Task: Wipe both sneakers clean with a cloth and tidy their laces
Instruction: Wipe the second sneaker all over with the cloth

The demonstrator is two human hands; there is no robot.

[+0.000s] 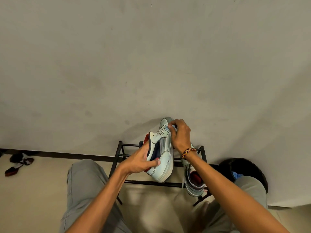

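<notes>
A black metal shoe rack (151, 183) stands on the beige floor (33, 190) at lower centre against the wall; one pale sneaker (193, 180) rests on its right side.

The sneaker (164, 153) held up above the rack looks like smooth pale leather or imitation leather with a slight sheen, dark stitching along its panels, a matt off-white rubber sole and flat woven laces (160, 132). Its lining is soft red and navy cloth. The second sneaker (193, 180), at the rack's right end, has the same finish. The rack (121, 148) is thin black metal tubing, faintly glossy. The wall (151, 56) is matt painted plaster, scuffed. The floor (42, 185) is smooth, lightly reflective tile. The trousers (84, 182) are matt grey cloth; the bracelet (188, 152) is braided cord.
</notes>
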